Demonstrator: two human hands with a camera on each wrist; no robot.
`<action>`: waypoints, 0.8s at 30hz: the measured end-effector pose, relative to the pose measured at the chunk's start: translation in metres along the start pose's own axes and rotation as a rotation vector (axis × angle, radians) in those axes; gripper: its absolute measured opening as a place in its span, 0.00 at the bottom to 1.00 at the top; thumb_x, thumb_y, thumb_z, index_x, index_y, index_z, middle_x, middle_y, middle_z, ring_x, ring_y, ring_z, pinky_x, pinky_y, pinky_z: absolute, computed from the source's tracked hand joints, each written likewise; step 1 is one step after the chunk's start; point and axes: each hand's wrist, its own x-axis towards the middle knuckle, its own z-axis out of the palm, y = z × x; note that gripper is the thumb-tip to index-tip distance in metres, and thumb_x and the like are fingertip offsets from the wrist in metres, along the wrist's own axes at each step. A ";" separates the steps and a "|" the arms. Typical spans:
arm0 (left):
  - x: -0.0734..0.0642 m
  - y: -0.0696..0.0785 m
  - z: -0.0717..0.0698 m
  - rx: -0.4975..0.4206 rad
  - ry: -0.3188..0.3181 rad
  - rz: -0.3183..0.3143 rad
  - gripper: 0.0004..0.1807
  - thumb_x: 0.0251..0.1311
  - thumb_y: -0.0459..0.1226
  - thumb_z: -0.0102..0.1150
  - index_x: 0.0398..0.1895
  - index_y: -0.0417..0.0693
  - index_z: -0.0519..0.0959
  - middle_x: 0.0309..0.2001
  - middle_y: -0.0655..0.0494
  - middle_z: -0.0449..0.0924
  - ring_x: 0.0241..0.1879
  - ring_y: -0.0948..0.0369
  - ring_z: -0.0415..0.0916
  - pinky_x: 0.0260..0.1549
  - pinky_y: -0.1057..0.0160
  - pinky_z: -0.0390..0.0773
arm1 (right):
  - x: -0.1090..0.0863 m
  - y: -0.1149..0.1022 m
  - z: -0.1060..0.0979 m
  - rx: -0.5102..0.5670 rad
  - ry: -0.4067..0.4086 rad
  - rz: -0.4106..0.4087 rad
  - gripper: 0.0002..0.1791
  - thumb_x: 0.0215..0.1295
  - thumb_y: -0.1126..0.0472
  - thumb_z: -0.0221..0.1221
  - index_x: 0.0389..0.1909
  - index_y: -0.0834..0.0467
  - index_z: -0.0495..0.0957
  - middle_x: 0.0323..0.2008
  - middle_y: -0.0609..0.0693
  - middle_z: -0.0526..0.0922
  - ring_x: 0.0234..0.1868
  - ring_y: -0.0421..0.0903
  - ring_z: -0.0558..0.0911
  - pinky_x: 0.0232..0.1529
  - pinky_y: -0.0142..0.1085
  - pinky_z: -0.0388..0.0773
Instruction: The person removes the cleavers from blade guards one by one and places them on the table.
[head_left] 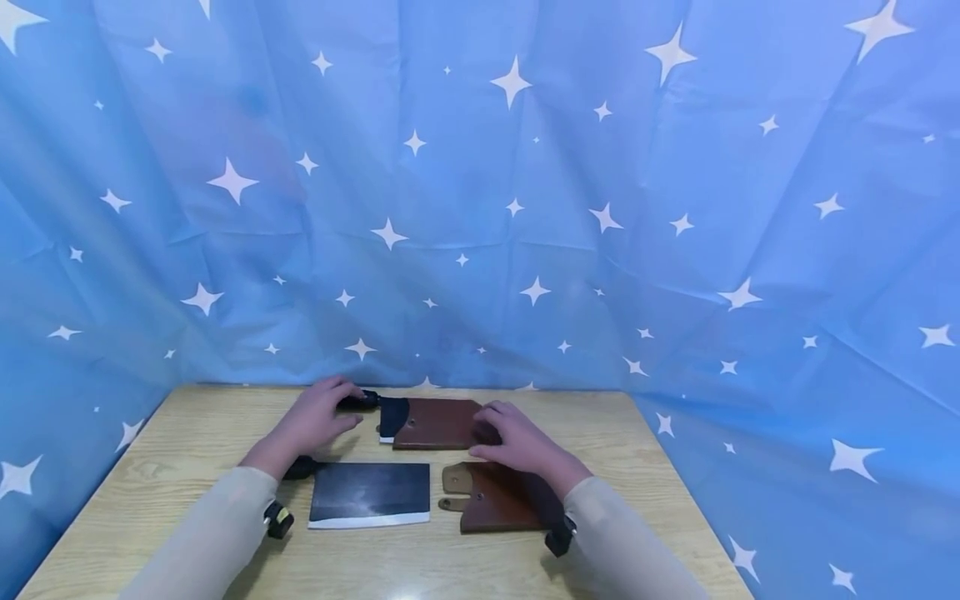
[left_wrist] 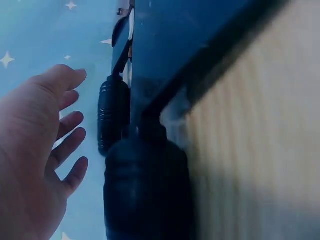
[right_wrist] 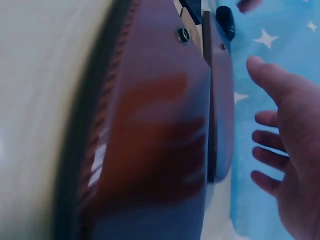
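Cleaver [head_left: 394,416] in brown sheath [head_left: 441,423], between my left hand [head_left: 315,417] and my right hand [head_left: 517,437]

Nearest me, my pale sleeves [head_left: 210,529] reach in from both sides over the wood-grained table [head_left: 390,567], a small black camera [head_left: 279,519] at my left wrist and a black device [head_left: 559,537] at my right. Between my wrists lies a bare cleaver [head_left: 370,492], its blade dark and flat, its bright edge towards me, its black handle [head_left: 302,467] partly hidden under my left wrist. Just to the right of that blade lies a second brown sheath [head_left: 495,500], its two strap tabs [head_left: 457,479] pointing left and its right end hidden by my right wrist.

Farther off, the sheathed cleaver lies parallel to the bare one. My left fingers are relaxed and spread beside its ribbed grip [left_wrist: 112,115], holding nothing. My right hand is loosely spread at the sheath's right end, also gripping nothing; I cannot tell whether a fingertip touches the leather. Behind the table's far edge hangs a blue curtain [head_left: 450,192] scattered with white stars.
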 end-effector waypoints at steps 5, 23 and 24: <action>0.019 -0.004 0.011 0.006 -0.028 -0.015 0.24 0.70 0.44 0.77 0.65 0.46 0.86 0.65 0.44 0.82 0.67 0.37 0.76 0.67 0.31 0.73 | 0.026 -0.007 0.007 -0.065 -0.009 0.021 0.44 0.72 0.30 0.68 0.77 0.55 0.77 0.76 0.54 0.74 0.76 0.56 0.72 0.75 0.54 0.73; 0.052 -0.022 0.026 -0.140 -0.146 -0.076 0.25 0.70 0.43 0.76 0.66 0.41 0.85 0.62 0.43 0.85 0.62 0.41 0.80 0.63 0.36 0.78 | 0.084 -0.034 0.022 -0.195 -0.137 0.023 0.61 0.61 0.23 0.71 0.86 0.53 0.66 0.84 0.57 0.65 0.84 0.57 0.63 0.82 0.54 0.62; 0.052 -0.023 0.027 -0.165 -0.147 -0.087 0.25 0.71 0.42 0.75 0.66 0.40 0.85 0.62 0.42 0.85 0.62 0.41 0.81 0.62 0.36 0.79 | 0.085 -0.035 0.023 -0.200 -0.143 0.021 0.61 0.60 0.23 0.72 0.86 0.52 0.65 0.84 0.57 0.65 0.84 0.57 0.63 0.82 0.54 0.61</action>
